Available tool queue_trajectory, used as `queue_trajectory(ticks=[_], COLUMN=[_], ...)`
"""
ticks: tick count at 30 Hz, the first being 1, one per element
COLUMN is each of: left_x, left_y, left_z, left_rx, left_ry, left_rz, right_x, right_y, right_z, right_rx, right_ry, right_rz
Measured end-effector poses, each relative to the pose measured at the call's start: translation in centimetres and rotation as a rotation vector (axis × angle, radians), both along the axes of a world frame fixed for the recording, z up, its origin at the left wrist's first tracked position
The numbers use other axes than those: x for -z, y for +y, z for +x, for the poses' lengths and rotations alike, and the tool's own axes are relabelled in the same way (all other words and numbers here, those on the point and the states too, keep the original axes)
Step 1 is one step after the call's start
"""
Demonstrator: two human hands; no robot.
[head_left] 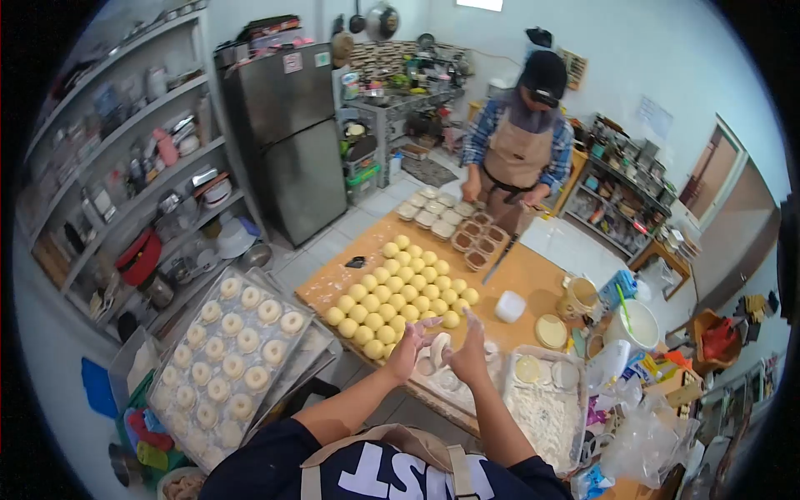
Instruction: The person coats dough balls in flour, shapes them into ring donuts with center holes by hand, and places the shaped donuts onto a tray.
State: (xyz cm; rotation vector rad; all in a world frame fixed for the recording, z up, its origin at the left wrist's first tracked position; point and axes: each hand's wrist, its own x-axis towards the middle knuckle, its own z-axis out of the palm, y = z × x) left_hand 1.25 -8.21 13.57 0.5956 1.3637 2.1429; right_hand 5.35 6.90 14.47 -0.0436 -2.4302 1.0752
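Observation:
A pale raw doughnut ring [440, 345] is upright between my two hands, over the near edge of the wooden table. My left hand [407, 348] touches its left side, with the fingers stretched toward it and dusted with flour. On the other side my right hand [468, 350] has its thumb against the ring and its fingers raised. The exact grip of the fingers is partly hidden. Just beyond my hands, rows of round yellow dough balls [392, 287] cover the table. Flour and clear round discs [450, 381] lie below the ring.
At left, a tray [180, 398] carries several dough rings. A floured tray [546, 408] stands at right, near a white tub [510, 307] and a bucket [633, 325]. Across the table, a person in an apron [521, 146] works over filled small containers [479, 240].

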Motion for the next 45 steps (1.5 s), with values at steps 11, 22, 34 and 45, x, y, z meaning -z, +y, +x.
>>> queue_trajectory(ticks=[11, 22, 34, 45], left_x=[3.2, 5.0, 6.1, 5.8], left_y=[-24.0, -45.3, -53.2, -50.8], left_z=[-0.1, 7.3, 12.2, 13.9], left_rx=[-0.703, -1.109, -1.341, -1.44], left_ry=[-0.402, -0.557, -0.456, -0.522], left_rz=[0.131, 0.211, -0.162, 0.322], right_x=[-1.3, 3.8, 3.8, 7.2], right_y=[-26.2, -49.9, -59.8, -59.5], right_z=[-6.1, -5.6, -1.4, 0.8], right_rx=[-0.622, -1.157, -1.112, -0.987], right_ry=[-0.483, -0.837, -0.988, -0.927], right_rz=[-0.835, -0.49, -0.581, -0.9])
